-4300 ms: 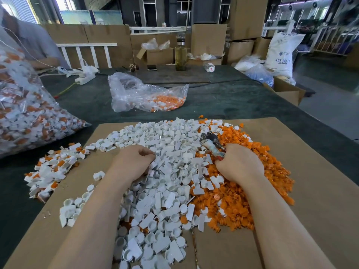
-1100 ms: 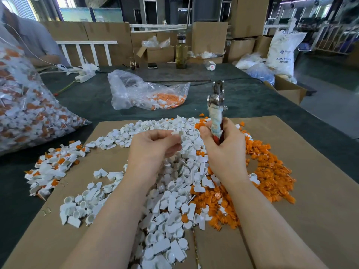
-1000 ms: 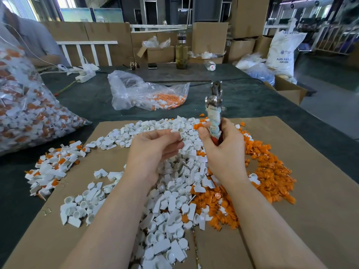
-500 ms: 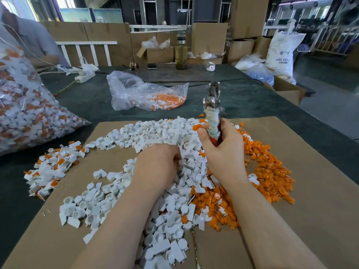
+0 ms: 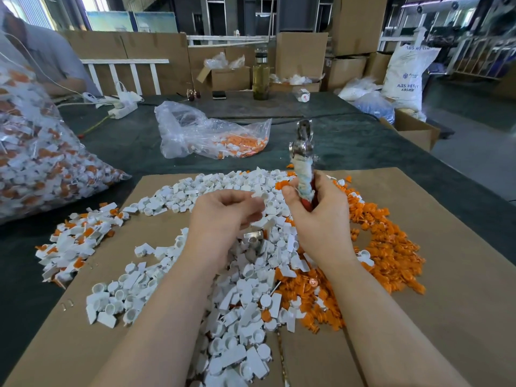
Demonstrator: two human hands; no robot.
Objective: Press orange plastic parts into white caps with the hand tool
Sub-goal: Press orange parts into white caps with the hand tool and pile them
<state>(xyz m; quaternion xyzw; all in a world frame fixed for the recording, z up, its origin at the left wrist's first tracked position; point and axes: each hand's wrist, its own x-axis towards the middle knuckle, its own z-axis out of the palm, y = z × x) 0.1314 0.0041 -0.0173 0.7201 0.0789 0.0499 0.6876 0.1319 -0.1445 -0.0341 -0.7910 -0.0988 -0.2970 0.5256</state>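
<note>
A worker's right hand [image 5: 321,216] grips the hand tool [image 5: 303,160] upright, fingers wrapped round its rag-bound handle, metal head pointing up over the far edge of the cardboard sheet [image 5: 446,275]. The left hand [image 5: 226,216] pinches 1 white cap [image 5: 258,194] at its fingertips, just beside the tool. White caps [image 5: 245,289] are heaped across the sheet's middle; orange parts [image 5: 391,247] spread toward its right edge. Whether an orange part is already loaded cannot be told. The step looks like seating cap against tool: best done by holding the cap square to the head, open side facing it, then squeezing firmly, fingertips clear of the metal.
</note>
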